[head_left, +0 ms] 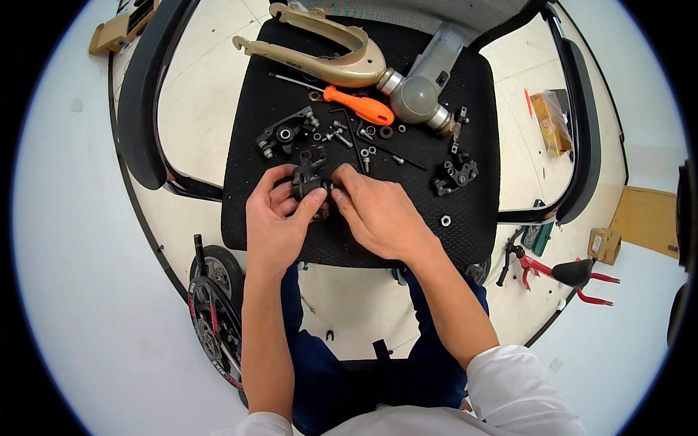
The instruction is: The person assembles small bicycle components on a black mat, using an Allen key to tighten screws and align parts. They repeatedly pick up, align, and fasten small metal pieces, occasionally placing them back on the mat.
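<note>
Above the front of a black chair seat (472, 232), my left hand (280, 218) is closed round a compact black metal bicycle part (309, 168), thumb across its near side. My right hand (382, 214) pinches at that part's right side; its fingertips partly hide the spot, so any small piece between them cannot be made out. Just beyond my left hand lies a black bracket-like part (286, 133) with springs or bolts. Bolts and nuts (338, 134), washers (386, 132) and black hex keys (356, 145) are scattered beyond my fingers.
A beige bicycle fork (371, 62) joined to a grey frame piece (416, 98) fills the seat's back. In front lies an orange-handled screwdriver (360, 105). Rightward are a black mechanism (458, 176) and a nut (446, 220). Armrests (145, 109) flank the seat; a wheel (211, 327) and red frame (538, 267) stand below.
</note>
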`<state>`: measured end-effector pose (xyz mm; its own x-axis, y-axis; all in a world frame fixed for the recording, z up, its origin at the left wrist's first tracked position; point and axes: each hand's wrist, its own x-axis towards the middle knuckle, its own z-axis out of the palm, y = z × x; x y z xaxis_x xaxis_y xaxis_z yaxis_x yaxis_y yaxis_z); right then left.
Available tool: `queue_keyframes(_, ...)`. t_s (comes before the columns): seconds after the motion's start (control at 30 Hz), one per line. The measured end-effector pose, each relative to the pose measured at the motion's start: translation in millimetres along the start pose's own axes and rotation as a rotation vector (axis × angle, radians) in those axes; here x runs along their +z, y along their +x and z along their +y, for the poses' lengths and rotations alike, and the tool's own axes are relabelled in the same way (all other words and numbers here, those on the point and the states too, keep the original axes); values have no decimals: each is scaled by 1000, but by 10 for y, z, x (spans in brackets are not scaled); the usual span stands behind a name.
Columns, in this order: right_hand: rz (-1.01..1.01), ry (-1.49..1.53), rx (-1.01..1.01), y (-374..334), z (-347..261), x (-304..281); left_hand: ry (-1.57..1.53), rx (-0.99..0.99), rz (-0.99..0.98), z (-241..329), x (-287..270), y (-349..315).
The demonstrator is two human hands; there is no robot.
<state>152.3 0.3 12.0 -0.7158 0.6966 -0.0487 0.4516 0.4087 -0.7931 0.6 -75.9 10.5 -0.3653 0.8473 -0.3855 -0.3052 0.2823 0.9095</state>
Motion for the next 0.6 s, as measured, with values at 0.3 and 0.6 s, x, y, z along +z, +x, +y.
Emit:
queue_keyframes(0.3,65,148,135,53,9,42,-50,69,-1,-21,41,-2)
queue_keyframes(0.6,59,-66,3,9,-17,25,-119,-31,-36,-3,-5,51)
